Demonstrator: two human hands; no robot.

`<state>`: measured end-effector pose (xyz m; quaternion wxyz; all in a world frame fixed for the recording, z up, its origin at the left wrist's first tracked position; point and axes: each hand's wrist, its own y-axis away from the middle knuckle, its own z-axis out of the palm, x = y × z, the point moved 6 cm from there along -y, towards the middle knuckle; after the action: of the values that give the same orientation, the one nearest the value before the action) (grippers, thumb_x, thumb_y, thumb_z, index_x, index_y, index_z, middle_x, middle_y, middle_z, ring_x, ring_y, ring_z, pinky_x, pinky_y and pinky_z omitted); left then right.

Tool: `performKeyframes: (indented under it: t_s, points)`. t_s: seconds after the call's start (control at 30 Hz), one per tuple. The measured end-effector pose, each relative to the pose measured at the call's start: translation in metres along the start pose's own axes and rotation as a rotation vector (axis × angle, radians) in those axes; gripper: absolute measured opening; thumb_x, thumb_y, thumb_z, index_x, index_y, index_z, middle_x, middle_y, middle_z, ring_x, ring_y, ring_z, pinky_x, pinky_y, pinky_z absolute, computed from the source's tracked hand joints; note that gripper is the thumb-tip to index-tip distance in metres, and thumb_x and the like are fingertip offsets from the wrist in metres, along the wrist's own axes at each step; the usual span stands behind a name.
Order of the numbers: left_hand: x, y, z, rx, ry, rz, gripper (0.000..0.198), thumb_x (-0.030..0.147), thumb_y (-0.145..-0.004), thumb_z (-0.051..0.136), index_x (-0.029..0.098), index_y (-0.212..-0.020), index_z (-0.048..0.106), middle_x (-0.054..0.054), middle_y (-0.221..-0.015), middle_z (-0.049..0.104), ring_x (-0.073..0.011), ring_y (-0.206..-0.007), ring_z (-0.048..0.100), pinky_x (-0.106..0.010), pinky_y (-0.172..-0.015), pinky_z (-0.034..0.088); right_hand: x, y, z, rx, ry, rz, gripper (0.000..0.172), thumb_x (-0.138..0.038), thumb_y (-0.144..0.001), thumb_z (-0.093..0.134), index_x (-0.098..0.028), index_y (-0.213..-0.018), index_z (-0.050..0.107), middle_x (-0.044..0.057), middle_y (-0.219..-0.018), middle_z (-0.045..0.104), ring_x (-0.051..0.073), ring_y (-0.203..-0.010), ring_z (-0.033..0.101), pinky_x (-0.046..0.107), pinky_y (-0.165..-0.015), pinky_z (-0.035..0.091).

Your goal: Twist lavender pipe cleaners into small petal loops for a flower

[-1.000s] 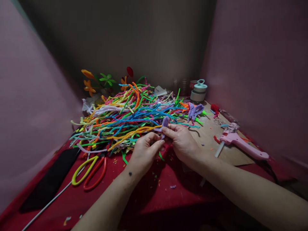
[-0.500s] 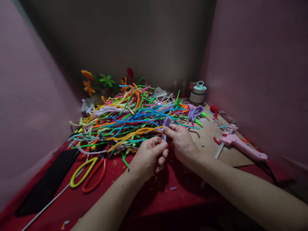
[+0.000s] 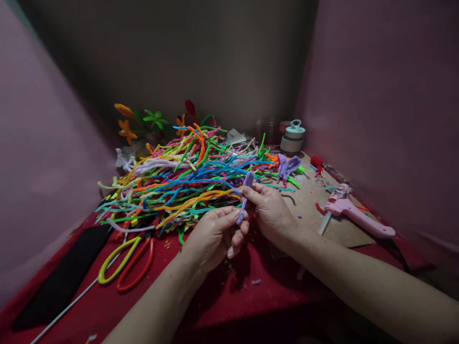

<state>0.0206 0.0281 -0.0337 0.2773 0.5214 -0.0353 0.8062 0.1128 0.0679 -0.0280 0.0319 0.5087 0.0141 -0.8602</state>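
Both hands hold one purple pipe cleaner (image 3: 248, 179) folded into a narrow loop, above the table's front half. My right hand (image 3: 270, 208) pinches it near the middle between thumb and fingers, with the loop standing up past the fingertips. Lower down, my left hand (image 3: 218, 234) has its thumb and index finger on the twisted tail, the other fingers loosely curled. Just behind the hands lies a heap of pipe cleaners (image 3: 186, 177) in many colours. More purple looped pieces (image 3: 288, 166) rest at the heap's right end.
A pink glue gun (image 3: 358, 217) lies on a brown board (image 3: 308, 191) at right. Scissors (image 3: 136, 272) with yellow and red handles, a thin white rod (image 3: 71, 306) and a black flat object (image 3: 64, 277) are at left. Behind stand pipe-cleaner flowers (image 3: 156, 118) and a lidded jar (image 3: 293, 138).
My left thumb and fingers have slid down the purple tail, so more of it shows between my hands. The view has shifted slightly, moving the surroundings a little left.
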Motion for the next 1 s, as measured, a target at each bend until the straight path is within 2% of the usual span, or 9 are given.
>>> performKeyframes:
  t_s: [0.27,0.4,0.53,0.63,0.73,0.87,1.0]
  points:
    - [0.0,-0.001,-0.004,0.076,-0.134,0.022,0.015,0.027,-0.074,0.061,0.014,-0.075,0.053,0.002,-0.06,0.054,-0.0021,-0.037,0.04,-0.012,-0.03,0.033,0.002,-0.001,0.0,-0.01,-0.022,-0.006,0.021,-0.032,-0.065,0.066,-0.016,-0.068,0.052,-0.006,-0.049,0.047,0.005,-0.039,0.037,0.019,-0.039,0.028]
    - [0.005,0.001,-0.002,0.131,-0.309,0.07,0.014,0.025,-0.072,0.061,0.015,-0.076,0.053,0.003,-0.059,0.055,-0.0034,-0.037,0.041,-0.014,-0.032,0.032,0.002,0.0,0.0,-0.002,-0.025,-0.005,0.02,-0.031,-0.065,0.065,-0.015,-0.067,0.052,-0.006,-0.05,0.049,0.005,-0.04,0.038,0.019,-0.04,0.028]
    - [0.013,0.002,0.0,0.254,-0.596,0.167,0.014,0.029,-0.075,0.056,0.016,-0.073,0.053,0.005,-0.05,0.05,-0.0057,-0.037,0.04,-0.017,-0.036,0.031,0.002,0.001,0.0,-0.005,-0.044,0.013,0.019,-0.03,-0.066,0.064,-0.016,-0.067,0.052,-0.006,-0.051,0.048,0.005,-0.042,0.038,0.019,-0.041,0.028]
    - [0.02,0.006,0.001,0.36,-0.838,0.332,0.016,0.032,-0.076,0.054,0.016,-0.071,0.055,0.004,-0.056,0.052,-0.0076,-0.046,0.045,-0.019,-0.046,0.035,0.002,0.001,0.0,-0.007,-0.046,0.011,0.019,-0.029,-0.064,0.065,-0.016,-0.066,0.052,-0.005,-0.053,0.049,0.006,-0.045,0.038,0.02,-0.045,0.029]
    - [0.023,0.009,0.003,0.412,-1.036,0.466,0.016,0.031,-0.079,0.05,0.018,-0.074,0.056,0.002,-0.062,0.054,-0.0093,-0.054,0.047,-0.02,-0.053,0.036,0.002,0.001,0.0,-0.01,-0.03,0.004,0.021,-0.031,-0.065,0.065,-0.016,-0.065,0.051,-0.004,-0.053,0.048,0.006,-0.045,0.037,0.02,-0.045,0.028]
    - [0.024,0.013,0.004,0.444,-1.172,0.538,0.016,0.027,-0.083,0.045,0.018,-0.078,0.058,0.002,-0.063,0.055,-0.0097,-0.055,0.047,-0.02,-0.056,0.035,0.003,0.0,-0.001,-0.02,-0.035,-0.003,0.02,-0.03,-0.067,0.064,-0.015,-0.066,0.051,-0.005,-0.052,0.047,0.005,-0.043,0.035,0.02,-0.044,0.026]
    - [0.025,0.013,0.004,0.429,-1.193,0.527,0.02,0.027,-0.084,0.042,0.018,-0.081,0.059,0.001,-0.063,0.055,-0.0101,-0.056,0.048,-0.02,-0.057,0.036,0.004,-0.001,-0.002,-0.026,-0.034,-0.011,0.02,-0.03,-0.067,0.064,-0.015,-0.065,0.051,-0.006,-0.051,0.047,0.005,-0.042,0.035,0.02,-0.044,0.027]
